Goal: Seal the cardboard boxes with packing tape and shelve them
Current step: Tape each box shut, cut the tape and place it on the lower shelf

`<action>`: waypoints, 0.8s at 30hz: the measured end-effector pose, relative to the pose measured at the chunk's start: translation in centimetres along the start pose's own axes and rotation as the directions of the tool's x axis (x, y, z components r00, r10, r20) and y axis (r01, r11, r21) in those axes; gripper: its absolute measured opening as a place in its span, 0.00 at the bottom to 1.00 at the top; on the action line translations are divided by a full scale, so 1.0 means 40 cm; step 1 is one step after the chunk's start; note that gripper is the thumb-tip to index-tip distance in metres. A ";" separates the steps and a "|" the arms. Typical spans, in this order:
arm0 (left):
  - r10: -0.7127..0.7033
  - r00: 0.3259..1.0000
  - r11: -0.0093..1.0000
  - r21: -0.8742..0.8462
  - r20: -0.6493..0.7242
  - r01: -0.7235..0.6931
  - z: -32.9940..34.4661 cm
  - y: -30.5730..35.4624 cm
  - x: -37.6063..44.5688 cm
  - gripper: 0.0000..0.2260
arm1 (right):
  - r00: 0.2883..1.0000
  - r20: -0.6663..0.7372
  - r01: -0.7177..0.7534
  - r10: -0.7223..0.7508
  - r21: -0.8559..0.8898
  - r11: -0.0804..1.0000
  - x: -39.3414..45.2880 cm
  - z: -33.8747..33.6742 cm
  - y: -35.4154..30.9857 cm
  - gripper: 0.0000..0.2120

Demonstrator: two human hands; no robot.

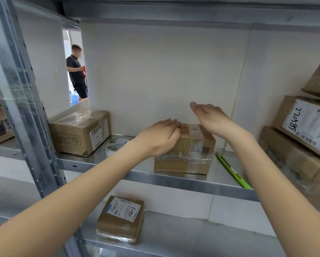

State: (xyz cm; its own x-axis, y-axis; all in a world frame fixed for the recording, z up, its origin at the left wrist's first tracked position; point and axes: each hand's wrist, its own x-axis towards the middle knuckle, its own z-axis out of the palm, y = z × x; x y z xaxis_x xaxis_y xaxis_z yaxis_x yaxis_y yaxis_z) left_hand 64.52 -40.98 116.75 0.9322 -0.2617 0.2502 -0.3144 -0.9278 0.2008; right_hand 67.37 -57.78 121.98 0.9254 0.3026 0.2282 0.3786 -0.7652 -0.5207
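The taped box [188, 149] sits on the middle shelf [174, 179], the left hand [158, 138] pressing flat on its top, likely to smooth tape, while the right hand [210, 117] hovers open above, holding nothing.

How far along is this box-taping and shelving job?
Done: the small taped box sits on the shelf, with another taped box beside it. In hand: the left hand rests on the small box; the right hand hovers open above. The tape roll lies nearby; whether more boxes remain isn't visible.
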 end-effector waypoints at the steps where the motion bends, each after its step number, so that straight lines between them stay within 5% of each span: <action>1: 0.001 1.000 1.000 0.001 0.001 -0.001 0.001 -0.001 0.001 0.23 | 0.995 0.094 -0.044 0.047 -0.028 0.999 0.009 0.018 -0.004 0.29; 3: -0.004 1.000 1.000 0.008 0.010 0.004 0.005 0.000 0.007 0.23 | 0.970 0.225 -0.062 0.086 -0.110 0.992 0.017 0.052 0.000 0.30; 8: -0.023 1.000 1.000 0.014 0.006 0.023 0.012 0.002 0.013 0.23 | 0.960 0.271 0.011 0.074 -0.300 0.954 0.029 0.073 0.040 0.33; 18: -0.002 0.999 1.000 -0.001 0.039 0.003 -0.001 0.008 0.016 0.22 | 0.980 0.108 0.196 -0.166 -0.427 0.882 -0.167 0.091 0.042 0.30; 21: -0.004 0.999 0.999 -0.034 0.039 0.005 -0.012 0.016 0.011 0.23 | 0.965 -0.001 0.252 -0.262 -0.270 0.929 -0.143 0.089 0.070 0.29; 24: 0.004 1.000 0.995 -0.099 0.023 -0.001 -0.019 0.012 0.006 0.21 | 0.983 -0.107 0.158 -0.150 0.065 0.985 -0.129 0.090 0.121 0.32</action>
State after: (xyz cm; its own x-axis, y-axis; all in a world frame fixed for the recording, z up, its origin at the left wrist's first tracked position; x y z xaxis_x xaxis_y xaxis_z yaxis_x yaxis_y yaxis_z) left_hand 64.45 -41.27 117.61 0.9349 -0.2712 0.2289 -0.3319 -0.8964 0.2936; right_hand 64.47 -60.98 115.31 0.8508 0.3518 0.3905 0.5202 -0.6692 -0.5306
